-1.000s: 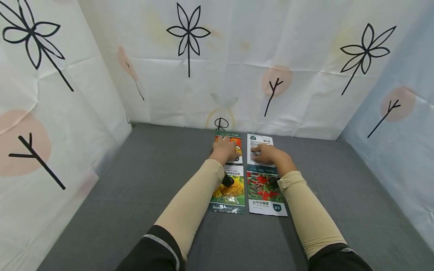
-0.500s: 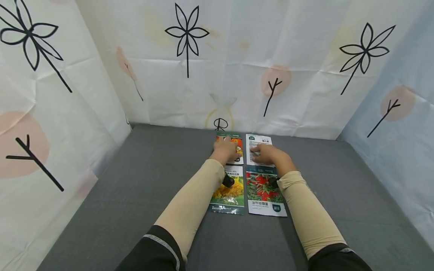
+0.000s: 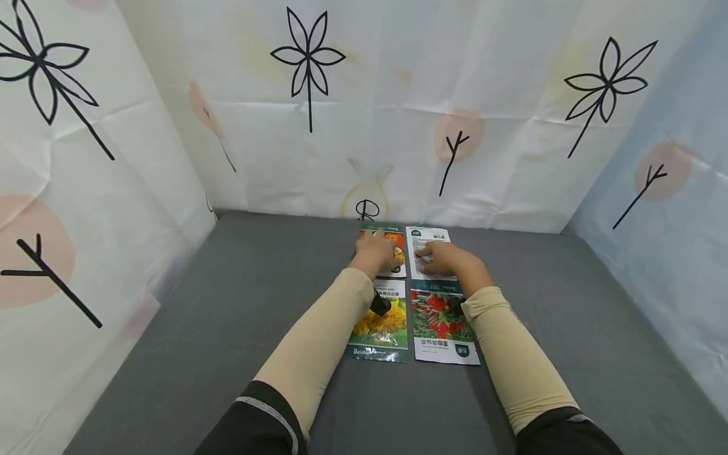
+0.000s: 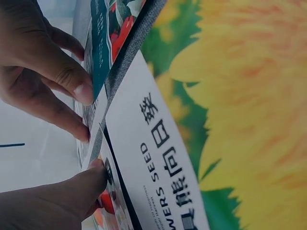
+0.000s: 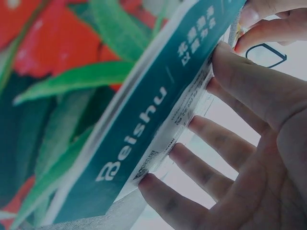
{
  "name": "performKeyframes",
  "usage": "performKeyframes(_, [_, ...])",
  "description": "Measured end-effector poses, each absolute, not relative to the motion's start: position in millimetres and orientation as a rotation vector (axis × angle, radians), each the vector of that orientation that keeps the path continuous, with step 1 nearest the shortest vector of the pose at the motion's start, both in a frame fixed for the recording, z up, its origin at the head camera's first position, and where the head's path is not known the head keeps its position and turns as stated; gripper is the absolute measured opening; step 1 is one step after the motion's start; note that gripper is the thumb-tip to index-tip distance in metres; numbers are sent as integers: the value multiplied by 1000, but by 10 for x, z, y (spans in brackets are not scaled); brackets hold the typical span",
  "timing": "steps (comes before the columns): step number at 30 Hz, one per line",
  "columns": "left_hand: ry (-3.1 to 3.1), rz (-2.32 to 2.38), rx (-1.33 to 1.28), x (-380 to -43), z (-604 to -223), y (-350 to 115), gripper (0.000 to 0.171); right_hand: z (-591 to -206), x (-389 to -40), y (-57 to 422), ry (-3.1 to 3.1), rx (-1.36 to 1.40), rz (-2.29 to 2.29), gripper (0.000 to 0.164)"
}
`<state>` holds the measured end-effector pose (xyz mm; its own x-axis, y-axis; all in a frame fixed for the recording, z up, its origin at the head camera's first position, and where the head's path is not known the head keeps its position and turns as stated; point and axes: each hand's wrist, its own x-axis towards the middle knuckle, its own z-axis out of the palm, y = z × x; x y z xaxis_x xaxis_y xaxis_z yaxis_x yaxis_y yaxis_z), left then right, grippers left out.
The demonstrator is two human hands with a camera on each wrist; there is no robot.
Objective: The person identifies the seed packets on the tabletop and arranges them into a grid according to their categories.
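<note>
Several flower seed packets lie face to the table in a two-by-two block. My left hand [image 3: 375,251] rests on the far left packet with orange flowers [image 3: 399,241], fingers spread forward; in the left wrist view its thumb [image 4: 98,170] touches that packet's near edge. My right hand [image 3: 449,259] reaches onto the far right packet, white with printed text [image 3: 416,243]. Its straight fingers [image 5: 206,175] press along this packet in the right wrist view. Nearer me are the sunflower packet [image 3: 383,322] and the red-flower packet [image 3: 438,316], the latter printed upside down to me.
Grey cloth [image 3: 273,291] covers the table around the packets. A white patterned curtain [image 3: 256,145] rises right behind the far packets, with more curtain at both sides.
The far right packet has slid left under my right hand, narrowing the gap to the orange-flower packet. Both hands keep their places on the packets; the head view has shifted slightly.
</note>
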<state>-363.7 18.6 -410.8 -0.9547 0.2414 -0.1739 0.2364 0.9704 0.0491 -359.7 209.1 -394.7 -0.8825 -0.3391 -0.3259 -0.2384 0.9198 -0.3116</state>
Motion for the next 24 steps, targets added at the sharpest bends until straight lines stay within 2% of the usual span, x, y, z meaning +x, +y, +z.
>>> performKeyframes(7, [2941,71,377,-3640,-4184,162,61,-4027,-3655,2081,2721,-463,-429,51])
performKeyframes(14, [2935,220,395,-3672,-4244,72,50,-4042,-3676,2049,2779,-503,-436,36])
performKeyframes(24, [2997,289,459,-3717,-4306,-101,51,-4032,-3652,1962,2891,-532,-171,30])
